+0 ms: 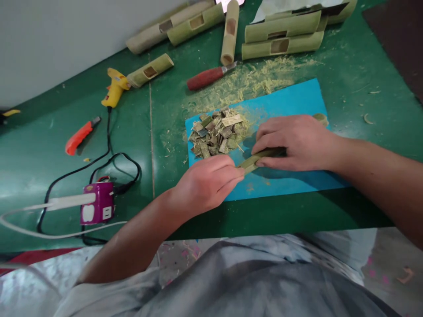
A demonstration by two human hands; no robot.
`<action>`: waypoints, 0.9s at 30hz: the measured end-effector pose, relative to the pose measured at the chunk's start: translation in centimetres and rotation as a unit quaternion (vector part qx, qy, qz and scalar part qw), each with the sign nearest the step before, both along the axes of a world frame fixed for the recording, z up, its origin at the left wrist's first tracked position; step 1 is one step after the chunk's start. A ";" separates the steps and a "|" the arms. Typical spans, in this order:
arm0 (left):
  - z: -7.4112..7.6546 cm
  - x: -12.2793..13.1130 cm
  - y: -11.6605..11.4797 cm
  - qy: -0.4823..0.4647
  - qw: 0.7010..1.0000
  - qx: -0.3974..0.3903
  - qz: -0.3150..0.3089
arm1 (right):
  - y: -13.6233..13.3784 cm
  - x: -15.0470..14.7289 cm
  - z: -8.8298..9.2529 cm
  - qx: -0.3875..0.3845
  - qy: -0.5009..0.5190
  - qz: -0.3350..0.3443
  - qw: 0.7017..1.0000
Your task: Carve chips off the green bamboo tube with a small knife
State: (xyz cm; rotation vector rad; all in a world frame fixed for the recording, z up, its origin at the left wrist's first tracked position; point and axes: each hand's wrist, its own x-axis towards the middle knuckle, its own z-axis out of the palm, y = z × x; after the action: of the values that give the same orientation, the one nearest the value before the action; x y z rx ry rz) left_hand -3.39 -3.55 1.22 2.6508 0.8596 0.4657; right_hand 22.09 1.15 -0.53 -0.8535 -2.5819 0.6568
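Note:
Both hands grip one narrow strip of green bamboo (250, 163) low over a blue sheet (291, 103). My left hand (209, 180) pinches its near-left end with closed fingers. Around the other end, my right hand (297, 143) is closed with the thumb below and fingers above. Part of the strip is hidden under that hand. Just beyond my left hand lies a heap of bamboo chips (216, 132) on the sheet. A rounded bamboo end (320, 118) shows behind my right hand; the rest of it is hidden.
Cut bamboo tubes (282, 46) with square openings line the back of the green table (178, 163). A red-handled knife (208, 78) lies beyond the sheet among shavings. Leftward are a yellow glue gun (115, 88), an orange cutter (79, 137) and a purple power adapter (99, 204) with cables.

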 end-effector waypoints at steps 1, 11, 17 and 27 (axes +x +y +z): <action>0.1 0.0 0.0 0.004 1.000 0.000 0.003 | 0.0 0.0 0.0 -0.003 -0.002 0.002 1.000; -0.2 0.1 0.4 -0.018 1.000 -0.013 0.003 | 0.2 -0.2 0.0 -0.008 0.008 0.001 1.000; -0.2 0.0 0.7 -0.035 0.999 -0.026 -0.007 | 0.2 -0.2 0.2 -0.011 0.012 -0.004 1.000; -0.6 0.0 0.8 -0.086 0.994 -0.067 0.016 | 0.3 -0.3 0.1 -0.017 0.012 -0.003 1.000</action>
State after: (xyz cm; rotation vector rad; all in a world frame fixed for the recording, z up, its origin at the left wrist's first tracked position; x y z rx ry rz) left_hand -3.35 -2.76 0.63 2.4381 0.8496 0.6116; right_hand 21.82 1.47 -0.40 -0.8586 -2.5523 0.7079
